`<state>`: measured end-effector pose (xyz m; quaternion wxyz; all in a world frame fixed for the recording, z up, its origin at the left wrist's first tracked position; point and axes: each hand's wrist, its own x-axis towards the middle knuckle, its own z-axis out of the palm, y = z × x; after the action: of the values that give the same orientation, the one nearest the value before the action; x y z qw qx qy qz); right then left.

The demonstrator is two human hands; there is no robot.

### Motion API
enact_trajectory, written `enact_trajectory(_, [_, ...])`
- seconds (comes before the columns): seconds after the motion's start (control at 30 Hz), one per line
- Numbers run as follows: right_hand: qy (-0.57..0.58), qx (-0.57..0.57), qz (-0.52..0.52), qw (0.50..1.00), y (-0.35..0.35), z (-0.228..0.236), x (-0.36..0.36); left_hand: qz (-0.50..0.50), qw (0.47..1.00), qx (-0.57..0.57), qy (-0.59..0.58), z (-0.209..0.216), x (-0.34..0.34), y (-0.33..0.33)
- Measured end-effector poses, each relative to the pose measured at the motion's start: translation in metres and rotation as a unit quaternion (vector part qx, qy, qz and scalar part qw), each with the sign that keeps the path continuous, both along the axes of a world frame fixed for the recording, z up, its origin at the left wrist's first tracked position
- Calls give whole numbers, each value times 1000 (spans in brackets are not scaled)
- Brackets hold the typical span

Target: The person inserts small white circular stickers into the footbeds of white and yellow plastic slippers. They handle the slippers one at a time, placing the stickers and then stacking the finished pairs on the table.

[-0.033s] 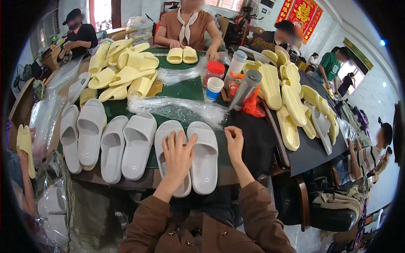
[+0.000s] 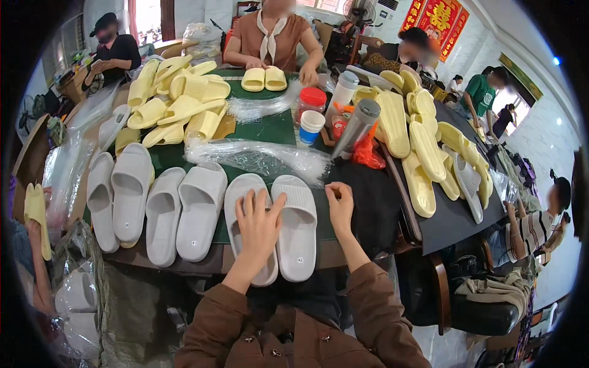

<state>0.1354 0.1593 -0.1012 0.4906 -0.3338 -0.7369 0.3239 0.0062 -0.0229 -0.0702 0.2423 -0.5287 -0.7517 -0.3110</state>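
The person's left hand (image 2: 259,226) lies palm down across a pair of light-grey, open-toed moulded slippers set side by side at the near edge of the table. Its fingers are spread, not clenched: most rest on the ribbed strap of the left slipper (image 2: 245,182), while one digit reaches the strap of the right slipper (image 2: 299,245). The right hand (image 2: 341,211) is raised just right of the pair, its fingers bent and the tips drawn close together; whether they pinch anything cannot be determined.

A flat heap of clear, crinkled plastic bags (image 2: 257,161) lies beyond the pair, close to the right fingertips, on a dark-green cutting mat (image 2: 264,131). Two further pairs of light-grey slippers (image 2: 200,216) stand to the left. Farther back are a pile of pale-yellow slippers (image 2: 169,113), a white-and-blue cup (image 2: 311,128) and a grey cylindrical bottle (image 2: 357,132). Black cloth (image 2: 371,202) lies right of the right hand.
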Motion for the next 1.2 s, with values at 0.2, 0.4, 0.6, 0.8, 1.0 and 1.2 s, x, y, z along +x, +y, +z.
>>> enact_trajectory(0.2, [-56,-56,-9,997,6,-7,4,3,1000,11,4,-3,-1,0])
enact_trajectory(0.4, [-66,-15,1,998,9,-5,-5,0,1000,8,2,-2,0,1])
enact_trajectory(0.6, [-36,-7,-5,999,13,-8,-26,2,1000,0,3,0,1,0])
enact_trajectory(0.8, [-35,-10,-8,999,19,-11,-39,-3,1000,2,0,1,1,0])
enact_trajectory(1.0, [2,65,-24,998,5,4,-27,-4,1000,5,1,0,1,1])
enact_trajectory(1.2, [-1,99,34,994,-35,48,-6,-55,995,12,-77,9,0,-6])
